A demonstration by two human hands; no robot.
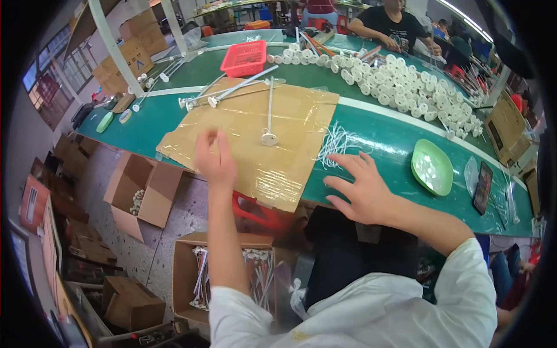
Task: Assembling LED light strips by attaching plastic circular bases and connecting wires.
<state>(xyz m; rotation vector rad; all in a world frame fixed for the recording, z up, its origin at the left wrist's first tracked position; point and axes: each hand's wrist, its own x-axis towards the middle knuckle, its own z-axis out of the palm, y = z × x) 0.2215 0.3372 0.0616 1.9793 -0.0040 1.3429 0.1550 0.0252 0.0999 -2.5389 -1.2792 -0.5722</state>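
Observation:
My left hand [216, 162] hovers over the left part of a tape-covered cardboard sheet [249, 145], slightly blurred, its fingers apart and nothing visible in them. To its right a thin grey rod with a round white disc [269, 139] at its near end lies on the sheet. More rods with white discs [213, 102] lie across the sheet's far left edge. My right hand [362, 188] is open, fingers spread, at the near side of a loose bunch of white strings [336, 145] on the green table. A green bowl [432, 168] with small pale pieces sits farther right.
A long pile of white discs [400, 87] covers the far right table, beside a red basket [243, 58]. A phone [483, 188] lies at right. Below are an open carton [145, 191] and a box of rods [184, 278]. A co-worker [394, 26] sits opposite.

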